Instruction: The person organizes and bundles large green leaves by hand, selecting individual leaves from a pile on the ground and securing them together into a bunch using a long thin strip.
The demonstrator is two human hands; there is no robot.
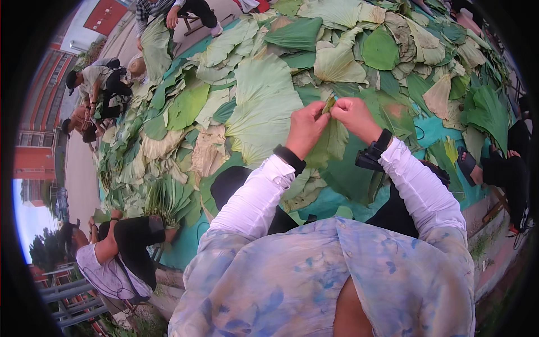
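Observation:
Both hands meet over a wide pile of lotus leaves, some green, some pale and dry. Between thumb and fingers, my left hand pinches the narrow gathered end of a green lotus leaf, whose blade hangs down below the hands. My right hand is closed at the same gathered end, its fingertips almost against the left ones. A small bit of something light blue shows at the tip there; what it is cannot be told. Dark bands circle both wrists, and a black device sits by the right one.
Turquoise sheeting lies under the leaves. A bundle of leaves with stems lies at the left, beside a seated person. More people sit or bend around the pile's far left and top edges. At the right, a co-worker's sandalled foot rests near the leaves.

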